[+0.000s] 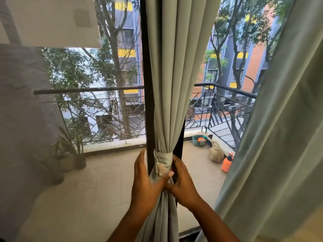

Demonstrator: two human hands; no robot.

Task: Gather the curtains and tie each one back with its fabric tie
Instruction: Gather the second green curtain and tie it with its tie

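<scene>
Grey-green gathered curtain (167, 84), fabric tie (163, 157) wrapped; left hand (146, 182) flat against folds, right hand (181, 182) pinching tie end; loose fastening could slip undone.

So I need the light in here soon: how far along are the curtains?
The middle curtain is gathered, its fabric tie already wrapped around. Both hands, left and right, are at the tie's fastening. The right curtain hangs loose, untied.

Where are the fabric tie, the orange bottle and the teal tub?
Tie (163, 157), head view, on the wrapped band.
Orange bottle (226, 165), head view, on its body.
Teal tub (196, 142), head view, on its wall.
</scene>
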